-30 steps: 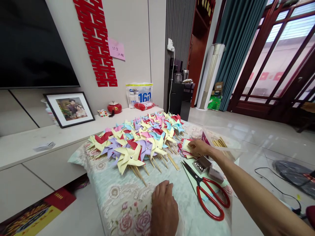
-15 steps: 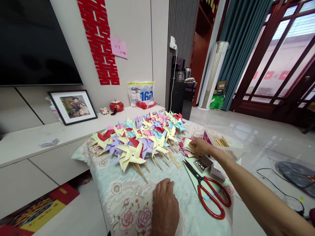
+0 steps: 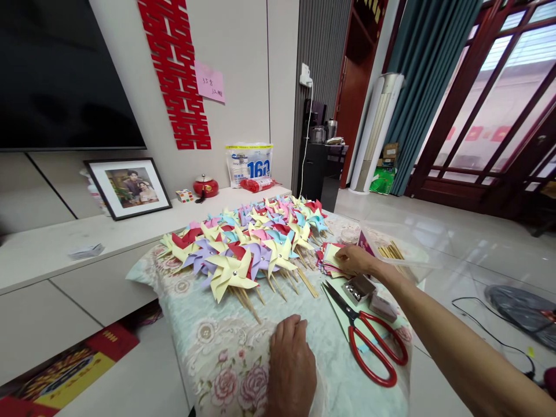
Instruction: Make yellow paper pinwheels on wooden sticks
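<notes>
My left hand (image 3: 292, 359) rests palm down on the floral tablecloth (image 3: 234, 353), fingers slightly bent, with nothing seen in it. At the right, my right hand (image 3: 354, 259) reaches to a stack of coloured paper squares (image 3: 330, 259) and has its fingers closed at the edge of the top pale yellow one; its fingertips are partly hidden. Just below that hand sits a small open box of metal pins (image 3: 358, 289). Large scissors (image 3: 362, 324) with red handles lie between the hands on pale green paper (image 3: 339, 310). Many paper pinwheels (image 3: 234, 272) on sticks lie heaped beyond my left hand.
A clear plastic tray (image 3: 421, 258) holds thin wooden sticks (image 3: 391, 252) at the table's right side. Behind the table, a white cabinet (image 3: 143, 237) carries a framed photo (image 3: 130, 188), a red pot (image 3: 205, 186) and a plastic bag (image 3: 249, 165). A cable (image 3: 490, 321) lies on the floor.
My right hand has shifted very slightly at the paper stack. My left hand, the scissors and the pinwheels have stayed in place.
</notes>
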A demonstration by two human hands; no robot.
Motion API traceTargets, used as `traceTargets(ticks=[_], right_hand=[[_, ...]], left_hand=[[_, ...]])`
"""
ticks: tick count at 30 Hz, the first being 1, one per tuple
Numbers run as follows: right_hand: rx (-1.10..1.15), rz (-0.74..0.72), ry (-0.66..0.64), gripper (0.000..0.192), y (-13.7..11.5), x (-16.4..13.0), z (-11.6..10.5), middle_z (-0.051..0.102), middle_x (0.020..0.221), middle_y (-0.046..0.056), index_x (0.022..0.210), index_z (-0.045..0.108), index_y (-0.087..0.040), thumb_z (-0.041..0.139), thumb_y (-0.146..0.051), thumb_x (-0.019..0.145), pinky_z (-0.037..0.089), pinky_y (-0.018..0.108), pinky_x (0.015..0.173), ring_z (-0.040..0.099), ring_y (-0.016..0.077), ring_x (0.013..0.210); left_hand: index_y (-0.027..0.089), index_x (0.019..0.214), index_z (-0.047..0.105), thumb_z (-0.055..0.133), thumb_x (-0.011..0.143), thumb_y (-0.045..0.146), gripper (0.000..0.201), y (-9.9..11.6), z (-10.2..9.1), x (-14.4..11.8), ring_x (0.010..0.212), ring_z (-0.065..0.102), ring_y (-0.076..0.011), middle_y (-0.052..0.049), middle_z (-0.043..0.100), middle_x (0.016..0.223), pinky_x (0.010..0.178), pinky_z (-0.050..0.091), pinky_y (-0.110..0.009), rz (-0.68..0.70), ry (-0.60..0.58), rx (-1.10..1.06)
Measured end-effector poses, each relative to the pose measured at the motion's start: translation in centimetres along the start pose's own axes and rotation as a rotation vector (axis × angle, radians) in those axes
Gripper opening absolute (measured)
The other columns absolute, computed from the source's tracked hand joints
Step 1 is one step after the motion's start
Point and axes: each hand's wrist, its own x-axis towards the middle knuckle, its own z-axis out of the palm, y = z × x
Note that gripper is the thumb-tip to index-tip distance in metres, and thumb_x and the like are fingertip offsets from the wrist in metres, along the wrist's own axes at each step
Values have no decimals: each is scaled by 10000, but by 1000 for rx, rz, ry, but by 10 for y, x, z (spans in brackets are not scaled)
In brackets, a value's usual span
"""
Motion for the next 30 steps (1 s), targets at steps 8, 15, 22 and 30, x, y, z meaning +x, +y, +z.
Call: traceTargets(ticks=[8,15,22,30], right_hand=[[-55,-10,50,273,-2,-2,5,674,1174,71,1172,648,-156,618,-345,978,579,412,853,677,222,991],[-106,-30,65,256,-1,-3,7,684,1140,71,1150,653,-151,615,-340,981,580,405,846,682,208,965],[-134,-43,47,256,-4,-5,3,687,1129,72,1146,654,-148,614,-341,982,581,402,842,685,205,955],[-123,-45,40,260,1,0,7,685,1133,68,1150,653,-150,616,-343,980,582,402,838,684,208,957]], left_hand=[[174,1109,708,445,766,-59,491,2,-5,1,1113,603,-272,-94,697,1172,965,454,-438,9,-40,11],[174,1108,714,447,766,-59,492,1,-5,1,1111,606,-270,-92,700,1172,977,452,-438,-4,-40,3],[165,1141,710,437,771,-61,513,4,-16,5,1131,603,-281,-93,700,1203,985,457,-459,-14,-125,-10],[167,1118,717,439,764,-65,507,3,-9,3,1131,594,-277,-94,698,1186,991,437,-456,-33,-83,-36]])
